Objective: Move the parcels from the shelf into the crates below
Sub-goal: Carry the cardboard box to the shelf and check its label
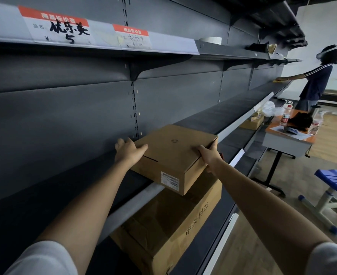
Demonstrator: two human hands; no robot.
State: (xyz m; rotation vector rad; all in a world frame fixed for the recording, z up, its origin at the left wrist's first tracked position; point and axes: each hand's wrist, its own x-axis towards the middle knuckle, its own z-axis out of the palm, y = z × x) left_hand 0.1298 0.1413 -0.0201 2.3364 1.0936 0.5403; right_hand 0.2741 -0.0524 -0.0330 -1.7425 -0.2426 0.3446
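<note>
On a dark grey shelf in a store aisle, seen from the head camera, a person grasps a flat brown cardboard parcel with both bare hands. The left hand clasps the parcel's far left corner, at about 9 o'clock from the parcel's centre, thumb lying on the lid and fingers wrapped around the side. The right hand grips the right edge at about 3 o'clock, thumb on top and fingers curled over the side and underneath. Both arms reach forward from white short sleeves.

The parcel is a shallow, square-cornered carton of plain kraft board, with a small faint circular mark printed near the middle of its lid, a thin slit along the lid's near left edge and a white printed shipping label stuck on its near side face. It sits at the shelf's front edge, its near corner overhanging the pale lip.

Directly below, at 6 o'clock, stands a larger brown cardboard box with dark characters printed on its side, on the next level down.

At 11 o'clock, handwritten price tags with red headers hang on the upper shelf's edge. At 2 o'clock, another person in a dark shirt reaches to the shelving, beside a desk bearing bottles. A blue chair stands at 4 o'clock.
</note>
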